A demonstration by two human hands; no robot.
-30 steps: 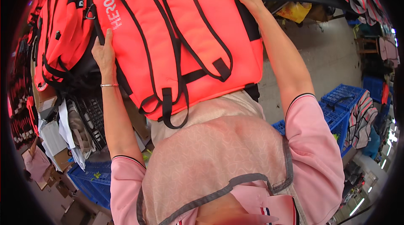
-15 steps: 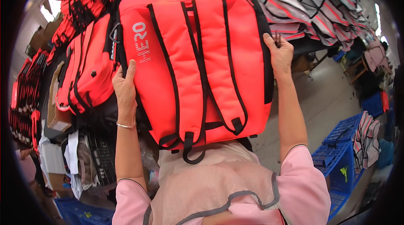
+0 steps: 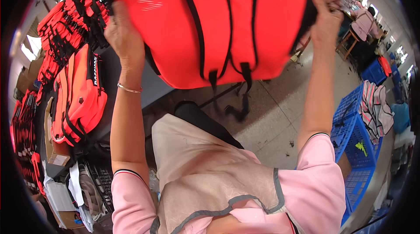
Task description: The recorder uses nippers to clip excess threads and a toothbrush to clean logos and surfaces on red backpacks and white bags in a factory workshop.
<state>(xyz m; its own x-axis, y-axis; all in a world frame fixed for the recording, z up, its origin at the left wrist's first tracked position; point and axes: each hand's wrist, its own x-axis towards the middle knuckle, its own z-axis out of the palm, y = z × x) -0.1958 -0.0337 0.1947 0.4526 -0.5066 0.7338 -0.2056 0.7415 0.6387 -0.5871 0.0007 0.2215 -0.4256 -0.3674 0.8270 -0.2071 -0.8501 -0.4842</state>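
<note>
I hold a large red backpack (image 3: 227, 19) with black straps up in front of me, raised high above my lap. My left hand (image 3: 124, 37) grips its left side and my right hand (image 3: 326, 17) grips its right edge. Its black strap ends dangle below the bottom edge. A thin bracelet circles my left wrist. I wear a pink shirt and a beige apron.
More red backpacks (image 3: 76, 98) lie stacked on a dark table at my left, with piles further back (image 3: 65, 24). Blue plastic crates (image 3: 356, 146) holding fabric stand on the floor at right. Another person (image 3: 365, 19) sits at the far right. Cardboard boxes sit low left.
Both hands have lifted the backpack higher and closer to the camera; it now fills the top of the view, and the floor below it shows.
</note>
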